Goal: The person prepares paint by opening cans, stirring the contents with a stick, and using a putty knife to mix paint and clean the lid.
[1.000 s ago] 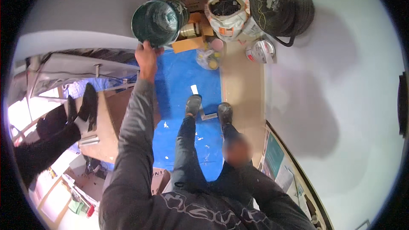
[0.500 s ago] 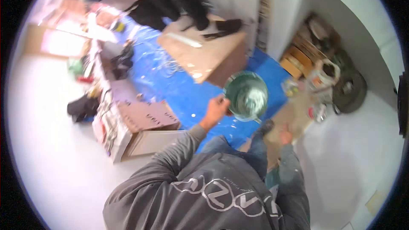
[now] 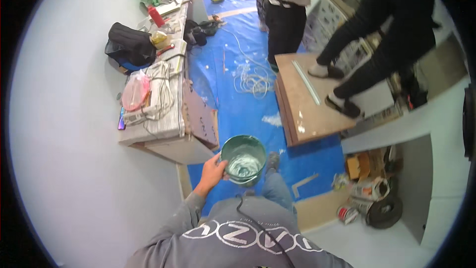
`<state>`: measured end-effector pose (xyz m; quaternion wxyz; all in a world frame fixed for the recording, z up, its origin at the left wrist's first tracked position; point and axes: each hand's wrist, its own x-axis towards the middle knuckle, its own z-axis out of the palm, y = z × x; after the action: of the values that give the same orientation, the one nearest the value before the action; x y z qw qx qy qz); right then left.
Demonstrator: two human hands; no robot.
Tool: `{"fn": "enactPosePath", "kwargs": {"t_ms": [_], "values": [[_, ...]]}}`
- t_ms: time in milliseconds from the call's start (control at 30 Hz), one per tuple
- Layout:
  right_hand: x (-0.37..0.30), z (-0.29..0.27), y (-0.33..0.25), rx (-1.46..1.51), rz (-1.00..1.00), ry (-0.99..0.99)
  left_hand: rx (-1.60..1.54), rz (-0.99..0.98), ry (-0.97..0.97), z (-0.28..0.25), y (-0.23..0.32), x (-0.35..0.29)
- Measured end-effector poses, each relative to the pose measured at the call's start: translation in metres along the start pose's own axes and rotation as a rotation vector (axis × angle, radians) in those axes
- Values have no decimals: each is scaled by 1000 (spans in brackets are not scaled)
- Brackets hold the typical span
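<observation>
A green bucket [image 3: 256, 145] hangs in front of my body, its inner wall and bottom smeared with whitish wet material. My left hand [image 3: 212, 172] is closed on the left side of its rim, thumb over the edge. A thin wire handle droops at the bucket's near side. My right hand is out of view, and so is most of the right arm. Below the bucket, my shoe [image 3: 272, 161] rests on the blue sheet [image 3: 230, 104] that covers the floor.
A person in black [image 3: 372, 34] stands on a large wooden box [image 3: 297, 99] bearing a white strip. Another person [image 3: 287, 20] stands behind. On the left, a long counter [image 3: 163, 124] carries a black bag [image 3: 130, 47] and cables. Coiled cable [image 3: 255, 82] lies on the sheet; a carton [image 3: 358, 166] stands right.
My view has swung, bringing more of the room ahead into sight. The bucket, still in my left hand, appears lower and further left. My right hand has left the view.
</observation>
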<state>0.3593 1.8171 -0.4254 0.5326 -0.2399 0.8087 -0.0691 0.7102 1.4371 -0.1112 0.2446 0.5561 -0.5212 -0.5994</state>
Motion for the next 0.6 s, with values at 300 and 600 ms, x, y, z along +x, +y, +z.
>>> {"fn": "enactPosePath", "kwargs": {"t_ms": [300,600], "values": [[174,-150,-285,-321,-133,-366,-363,-49,273,-40,40,183],[319,-239,-759,330,-433,-233,-400,35,462,-101,209,382]]}}
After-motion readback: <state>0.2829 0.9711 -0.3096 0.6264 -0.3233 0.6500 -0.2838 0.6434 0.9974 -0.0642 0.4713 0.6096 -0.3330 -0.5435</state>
